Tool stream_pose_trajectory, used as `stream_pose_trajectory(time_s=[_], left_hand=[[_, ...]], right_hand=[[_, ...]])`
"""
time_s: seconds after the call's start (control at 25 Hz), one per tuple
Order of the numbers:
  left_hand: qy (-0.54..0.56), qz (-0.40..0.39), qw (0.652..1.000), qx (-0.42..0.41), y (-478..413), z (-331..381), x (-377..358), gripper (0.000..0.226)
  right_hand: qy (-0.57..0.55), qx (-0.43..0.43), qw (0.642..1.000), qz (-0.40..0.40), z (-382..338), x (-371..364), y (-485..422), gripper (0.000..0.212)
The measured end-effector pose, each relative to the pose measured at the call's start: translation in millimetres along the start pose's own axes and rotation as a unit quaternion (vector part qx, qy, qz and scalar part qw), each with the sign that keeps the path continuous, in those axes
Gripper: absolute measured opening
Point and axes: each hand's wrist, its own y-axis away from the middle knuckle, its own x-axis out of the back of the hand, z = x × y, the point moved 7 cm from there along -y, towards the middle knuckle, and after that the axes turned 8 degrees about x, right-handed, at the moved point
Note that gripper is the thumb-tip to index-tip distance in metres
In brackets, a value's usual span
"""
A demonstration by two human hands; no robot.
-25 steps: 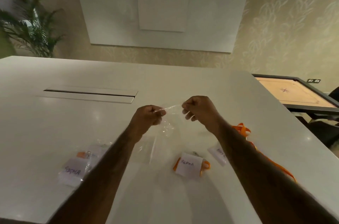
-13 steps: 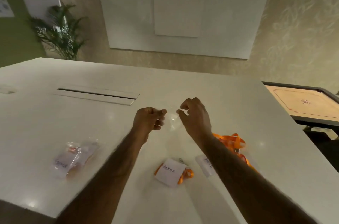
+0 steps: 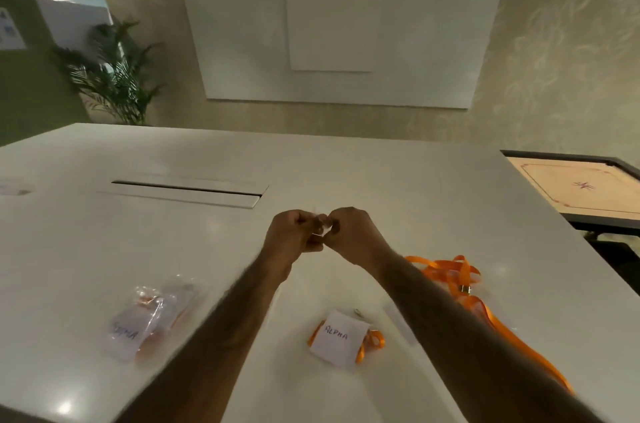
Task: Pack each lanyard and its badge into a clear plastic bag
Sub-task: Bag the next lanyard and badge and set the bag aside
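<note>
1. Left hand and right hand meet above mid-desk. Each grip is curled narrow, apparently pinching a clear bag; the film is barely visible.
2. ALPHA badge, on its folded orange lanyard, lies between the forearms, nearer the front edge.
3. Filled SIGMA bag lies left; a loose lanyard trails along the right edge.
4. Cable slot sits well behind the hands.

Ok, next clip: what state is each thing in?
Left hand: curled, pinching clear bag.
Right hand: curled, pinching same bag.
Sigma bag: filled, lying on table.
Alpha badge: unbagged, atop coiled lanyard.
Loose lanyard: unbagged, sprawled on table.
</note>
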Motion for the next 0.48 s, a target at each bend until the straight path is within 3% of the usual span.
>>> stream_pose_trajectory(time_s=[0.08,0.32,0.48], left_hand=[[0.011,-0.028,0.999,-0.012,-4.8,4.8,0.5,0.009],[0.05,-0.053,0.997,-0.002,-11.0,5.1,8.6,0.009],[-0.033,0.006,0.999,-0.036,-9.5,10.3,10.4,0.009]], right_hand=[[-0.017,-0.007,1.0,0.003,-1.0,-0.9,-5.1,0.006],[-0.073,-0.023,0.997,-0.034,2.9,-6.6,-11.2,0.032],[-0.029,-0.021,0.999,-0.007,2.3,-3.0,-11.3,0.022]])
